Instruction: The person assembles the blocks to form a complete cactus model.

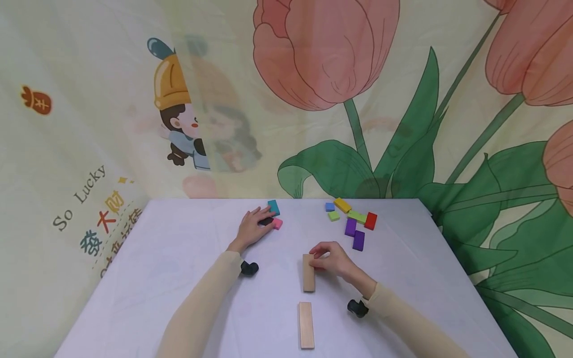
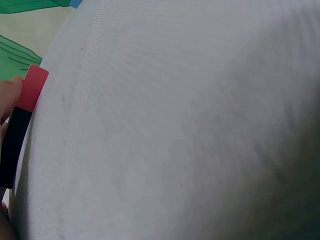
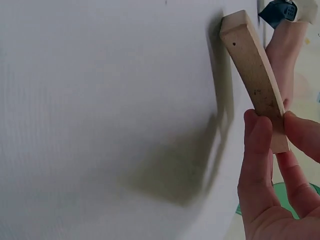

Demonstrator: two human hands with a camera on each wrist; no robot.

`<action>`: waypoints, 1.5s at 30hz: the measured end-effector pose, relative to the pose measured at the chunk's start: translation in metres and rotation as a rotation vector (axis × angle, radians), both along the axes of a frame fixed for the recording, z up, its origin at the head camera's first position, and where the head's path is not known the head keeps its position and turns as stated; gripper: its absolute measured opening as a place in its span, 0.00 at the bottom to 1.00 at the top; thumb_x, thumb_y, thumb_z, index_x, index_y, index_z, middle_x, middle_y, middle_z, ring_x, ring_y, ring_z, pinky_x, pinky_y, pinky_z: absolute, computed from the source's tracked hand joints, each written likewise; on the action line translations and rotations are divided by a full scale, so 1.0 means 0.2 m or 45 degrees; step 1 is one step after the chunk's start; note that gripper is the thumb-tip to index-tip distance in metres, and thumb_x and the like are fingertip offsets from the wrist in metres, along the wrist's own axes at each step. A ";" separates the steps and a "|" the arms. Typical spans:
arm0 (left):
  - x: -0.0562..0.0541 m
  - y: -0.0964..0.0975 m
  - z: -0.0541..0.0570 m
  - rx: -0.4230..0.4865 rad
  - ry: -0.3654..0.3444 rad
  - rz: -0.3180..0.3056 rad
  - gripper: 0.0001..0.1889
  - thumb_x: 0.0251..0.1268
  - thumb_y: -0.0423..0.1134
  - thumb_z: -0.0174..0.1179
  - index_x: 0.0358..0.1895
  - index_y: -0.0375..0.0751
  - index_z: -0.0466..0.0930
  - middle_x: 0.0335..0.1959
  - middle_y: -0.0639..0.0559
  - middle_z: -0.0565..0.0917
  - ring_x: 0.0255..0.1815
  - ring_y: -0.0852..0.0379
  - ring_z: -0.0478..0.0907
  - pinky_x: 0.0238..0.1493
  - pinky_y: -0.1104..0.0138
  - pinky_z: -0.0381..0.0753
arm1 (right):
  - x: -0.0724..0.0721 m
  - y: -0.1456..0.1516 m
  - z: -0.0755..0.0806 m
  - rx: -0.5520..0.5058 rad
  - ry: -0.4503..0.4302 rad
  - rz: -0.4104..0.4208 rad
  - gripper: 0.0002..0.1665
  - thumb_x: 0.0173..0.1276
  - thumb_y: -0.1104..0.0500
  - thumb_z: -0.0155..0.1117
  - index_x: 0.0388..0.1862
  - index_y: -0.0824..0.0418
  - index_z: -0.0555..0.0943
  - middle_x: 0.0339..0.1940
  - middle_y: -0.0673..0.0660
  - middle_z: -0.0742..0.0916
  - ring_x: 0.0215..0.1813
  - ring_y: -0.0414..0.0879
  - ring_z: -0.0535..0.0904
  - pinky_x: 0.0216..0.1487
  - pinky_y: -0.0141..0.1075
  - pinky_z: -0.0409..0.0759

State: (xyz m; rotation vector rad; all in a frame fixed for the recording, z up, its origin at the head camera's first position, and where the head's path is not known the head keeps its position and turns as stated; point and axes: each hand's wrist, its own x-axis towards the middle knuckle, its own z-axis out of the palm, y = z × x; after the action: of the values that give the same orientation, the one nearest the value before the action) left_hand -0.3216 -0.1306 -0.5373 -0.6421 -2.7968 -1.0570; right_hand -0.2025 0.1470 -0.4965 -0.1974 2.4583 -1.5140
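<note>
My right hand (image 1: 331, 259) pinches the far end of a plain wooden block (image 1: 308, 273), thumb on one side and fingers on the other in the right wrist view. Toward the table's far edge my left hand (image 1: 256, 227) lies over a small group of blocks with its fingers stretched out. Its fingertips are at a teal block (image 1: 274, 207) and the thumb is by a pink block (image 1: 278, 224). A black block (image 1: 266, 222) lies between thumb and fingers, end to end with the pink block (image 2: 33, 88) in the left wrist view.
A second wooden block (image 1: 306, 325) lies on the white table (image 1: 268, 308) nearer me. Right of centre at the back are several coloured blocks: blue (image 1: 330, 207), yellow (image 1: 342, 205), green (image 1: 356, 216), red (image 1: 370, 221) and purple (image 1: 358, 240). A printed curtain (image 1: 233, 74) hangs behind.
</note>
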 end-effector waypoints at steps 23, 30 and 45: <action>0.01 0.01 -0.01 0.018 0.035 -0.003 0.23 0.67 0.47 0.62 0.63 0.46 0.79 0.72 0.47 0.70 0.75 0.38 0.58 0.73 0.39 0.42 | 0.06 -0.05 -0.07 0.039 0.001 0.077 0.07 0.64 0.67 0.68 0.41 0.66 0.83 0.29 0.51 0.81 0.29 0.43 0.74 0.28 0.31 0.77; 0.01 0.01 -0.01 0.012 0.023 -0.002 0.23 0.67 0.47 0.61 0.64 0.46 0.78 0.72 0.47 0.69 0.75 0.38 0.58 0.74 0.39 0.42 | 0.06 -0.05 -0.09 0.045 0.022 0.073 0.08 0.64 0.67 0.69 0.42 0.67 0.82 0.30 0.52 0.81 0.29 0.42 0.74 0.28 0.30 0.77; 0.01 0.00 0.00 -0.006 0.019 0.003 0.23 0.68 0.47 0.61 0.64 0.46 0.78 0.73 0.48 0.69 0.76 0.39 0.57 0.74 0.40 0.42 | 0.08 -0.05 -0.10 0.106 0.121 0.078 0.07 0.64 0.66 0.69 0.41 0.66 0.83 0.31 0.51 0.82 0.31 0.42 0.72 0.29 0.28 0.72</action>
State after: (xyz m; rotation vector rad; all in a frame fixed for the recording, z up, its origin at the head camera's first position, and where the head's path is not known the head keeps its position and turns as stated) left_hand -0.3193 -0.1299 -0.5378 -0.6449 -2.7878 -1.0409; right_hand -0.1865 0.1365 -0.5174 -0.3329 2.5581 -1.4049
